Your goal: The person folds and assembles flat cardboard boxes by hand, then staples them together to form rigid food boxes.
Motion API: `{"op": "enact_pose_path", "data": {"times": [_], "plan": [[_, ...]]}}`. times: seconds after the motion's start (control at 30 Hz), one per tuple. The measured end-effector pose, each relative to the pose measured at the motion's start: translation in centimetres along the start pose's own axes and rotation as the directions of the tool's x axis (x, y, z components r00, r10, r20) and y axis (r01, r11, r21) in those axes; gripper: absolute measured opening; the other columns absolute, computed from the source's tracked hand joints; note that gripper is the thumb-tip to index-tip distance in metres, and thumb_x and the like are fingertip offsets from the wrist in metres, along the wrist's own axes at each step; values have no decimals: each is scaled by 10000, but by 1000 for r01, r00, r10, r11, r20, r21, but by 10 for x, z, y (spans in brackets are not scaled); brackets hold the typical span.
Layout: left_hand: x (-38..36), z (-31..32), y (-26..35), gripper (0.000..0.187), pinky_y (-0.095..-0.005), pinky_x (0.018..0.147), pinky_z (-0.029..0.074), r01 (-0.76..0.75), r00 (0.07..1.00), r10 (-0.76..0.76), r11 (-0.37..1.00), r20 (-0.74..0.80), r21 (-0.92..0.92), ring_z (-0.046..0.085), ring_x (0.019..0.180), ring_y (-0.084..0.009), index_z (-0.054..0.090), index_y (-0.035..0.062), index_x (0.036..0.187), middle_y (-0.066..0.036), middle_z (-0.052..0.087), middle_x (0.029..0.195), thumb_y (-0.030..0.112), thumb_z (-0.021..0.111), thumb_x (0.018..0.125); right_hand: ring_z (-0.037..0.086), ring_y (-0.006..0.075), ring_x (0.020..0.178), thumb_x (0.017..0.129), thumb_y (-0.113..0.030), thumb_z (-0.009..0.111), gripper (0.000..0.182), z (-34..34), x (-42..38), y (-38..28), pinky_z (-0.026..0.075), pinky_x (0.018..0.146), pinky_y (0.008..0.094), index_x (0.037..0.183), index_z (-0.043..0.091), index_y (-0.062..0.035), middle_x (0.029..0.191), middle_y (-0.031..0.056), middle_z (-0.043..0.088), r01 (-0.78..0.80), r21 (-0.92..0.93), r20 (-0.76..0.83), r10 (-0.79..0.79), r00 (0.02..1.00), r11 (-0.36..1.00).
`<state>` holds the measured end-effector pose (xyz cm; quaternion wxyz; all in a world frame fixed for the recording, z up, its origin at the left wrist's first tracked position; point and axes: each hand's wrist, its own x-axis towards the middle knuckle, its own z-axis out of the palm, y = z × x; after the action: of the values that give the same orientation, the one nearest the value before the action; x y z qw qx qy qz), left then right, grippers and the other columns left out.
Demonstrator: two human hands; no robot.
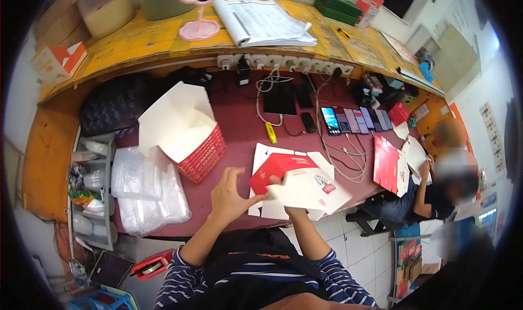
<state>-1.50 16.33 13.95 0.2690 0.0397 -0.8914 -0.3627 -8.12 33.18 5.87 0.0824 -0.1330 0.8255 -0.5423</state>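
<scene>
A red and white folding carton point(310, 187) with a printed logo is partly unfolded in front of me, slightly blurred. My right hand point(297, 212) grips it from below, mostly hidden beneath the card. Just left of the carton, my left hand point(231, 198) has its thumb and fingers apart with nothing between them. Under the held carton, more flat white carton blanks point(260, 153) lie on the dark red table point(234, 130). Beyond my left hand stands a stack of nested, opened red and white cartons point(201, 152).
Clear plastic bags point(152, 195) lie left, beside a grey rack point(111, 174). Several phones point(348, 120), cables and a yellow highlighter point(271, 133) are farther back. A wooden shelf point(158, 35) overhangs the back. At right, a seated person point(422, 193) handles another carton point(387, 163).
</scene>
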Motion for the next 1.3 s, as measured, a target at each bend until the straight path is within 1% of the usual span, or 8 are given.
{"op": "enact_pose_path", "data": {"times": [0.1,0.17,0.3,0.4,0.43,0.5,0.53,1.3], "plan": [[-4,-4,-35,601,-273,693,441,232,966,-178,920,189,-316,546,881,-217,400,30,1085,-120,510,981,199,718,604,463,282,992,723,-253,586,412,28,5,-48,313,880,419,1069,482,-55,1012,90,533,623,-268,234,-577,782,735],[-10,-7,-64,485,-287,712,460,144,989,-115,859,88,-491,534,891,-158,399,15,1101,-96,497,1008,107,645,693,461,265,984,702,-289,611,445,34,5,-128,284,882,436,1058,492,-50,959,109,536,557,-420,378,-420,825,716],[-12,-43,-79,505,-263,727,478,368,780,-540,-11,315,-930,473,987,-157,287,10,1186,-69,415,1124,221,548,809,501,206,851,693,-256,605,229,77,18,-152,303,843,438,827,576,-72,809,53,539,723,-556,506,-523,686,410],[-24,-57,-134,537,-281,710,485,148,964,-265,488,15,-860,499,947,-175,289,3,1188,-81,421,1110,244,564,794,506,195,764,696,-198,583,128,111,46,-167,317,824,407,689,572,-71,727,34,519,822,-492,590,-585,557,286],[-15,-79,-123,462,-298,664,485,163,961,-228,926,-158,-340,537,863,-199,402,29,1121,-94,451,1070,225,602,753,522,221,738,701,-206,585,152,120,57,-176,348,792,389,684,570,-55,718,61,536,859,-394,654,-557,512,327],[-19,-89,-153,402,-303,637,478,139,986,-139,990,-91,-8,545,812,-215,457,40,1060,-99,469,1033,202,616,727,538,248,713,705,-214,587,177,136,77,-192,379,760,371,679,568,-40,709,88,554,886,-288,715,-534,452,363],[-19,-93,-162,344,-309,610,471,74,997,-82,945,12,319,554,762,-230,513,51,999,-103,486,995,178,630,701,548,272,677,718,-226,572,209,144,84,-198,398,726,371,668,570,-24,687,116,561,860,-267,746,-472,470,434],[-12,-71,-177,182,-301,495,457,-247,962,269,934,-55,258,556,592,-224,569,64,819,-54,553,836,40,568,639,597,286,649,741,-198,495,199,212,108,-172,475,555,364,722,566,-13,691,166,592,741,-496,756,-194,625,453]]}}
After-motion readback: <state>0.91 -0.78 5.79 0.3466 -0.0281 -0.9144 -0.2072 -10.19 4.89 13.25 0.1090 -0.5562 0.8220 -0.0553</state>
